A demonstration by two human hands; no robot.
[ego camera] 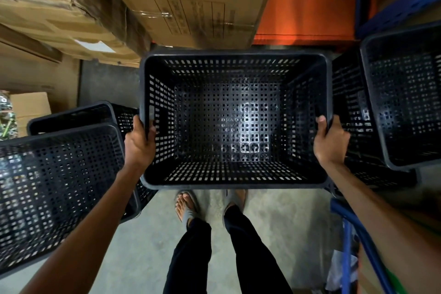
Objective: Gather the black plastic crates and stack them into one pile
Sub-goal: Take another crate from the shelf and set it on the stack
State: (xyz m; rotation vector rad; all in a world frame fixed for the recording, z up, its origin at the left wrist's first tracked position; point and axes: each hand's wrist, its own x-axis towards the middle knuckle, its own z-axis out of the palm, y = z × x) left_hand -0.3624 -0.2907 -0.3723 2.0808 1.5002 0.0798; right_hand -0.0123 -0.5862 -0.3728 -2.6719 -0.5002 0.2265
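An empty black perforated crate point(235, 182) fills the middle of the head view, held up in front of me above my feet. My left hand point(139, 142) grips its left rim and my right hand point(330, 142) grips its right rim. To the left a pile of black crates point(59, 169) stands with another crate rim point(71, 114) showing behind it. On the right a further black crate point(405, 102) sits nested on top of another one point(350, 112), close beside the held crate.
Large cardboard boxes point(181, 2) lean ahead and to the left. An orange panel point(307, 2) and blue shelving point(401, 5) rise at the upper right. A blue tubular handle point(353, 229) is at the lower right. Bare concrete floor point(274, 217) lies around my feet.
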